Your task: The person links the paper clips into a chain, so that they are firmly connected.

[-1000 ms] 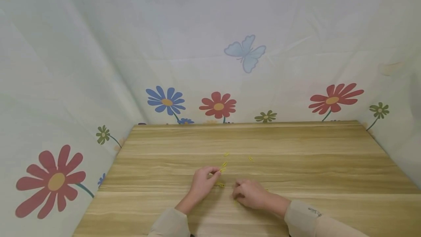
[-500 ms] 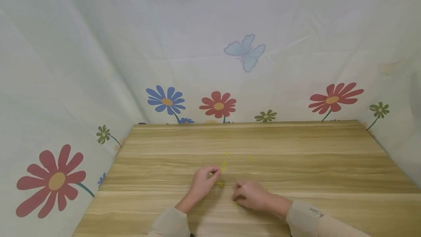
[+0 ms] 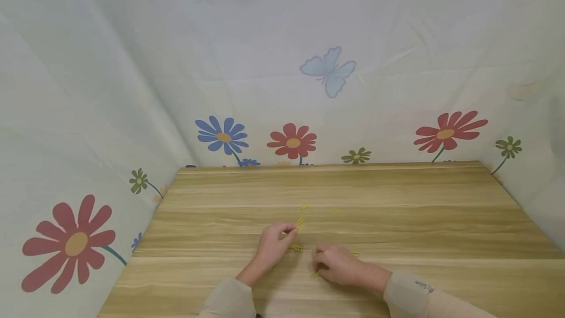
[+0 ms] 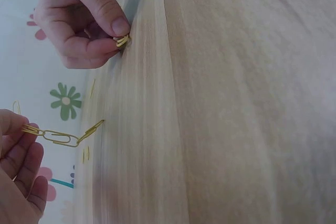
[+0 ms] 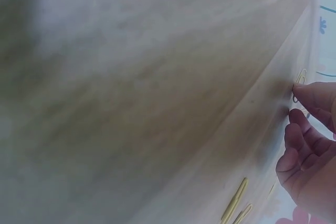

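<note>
My left hand [image 3: 275, 245] pinches a short chain of linked yellow paper clips [image 4: 60, 139] between thumb and fingers; the chain hangs in a slack curve in the left wrist view. Across a small gap, my right hand [image 3: 339, 263] pinches a yellow paper clip [image 4: 122, 41] between thumb and forefinger, low over the wooden table [image 3: 397, 190]. In the right wrist view a clip [image 5: 300, 84] shows at the thumb tip, partly covered by the fingers. A clip end [image 3: 315, 274] peeks out beneath the right hand.
Several loose yellow clips lie about the hands: one at the back [image 3: 303, 206], one farther right [image 3: 336, 212], and one behind the right wrist [image 3: 355, 253]. A flower-printed cloth [image 3: 384, 87] hangs along the table's back and sides.
Both hands stay nearly in place. The right hand has shifted very slightly, and more of the clip behind its wrist shows.
</note>
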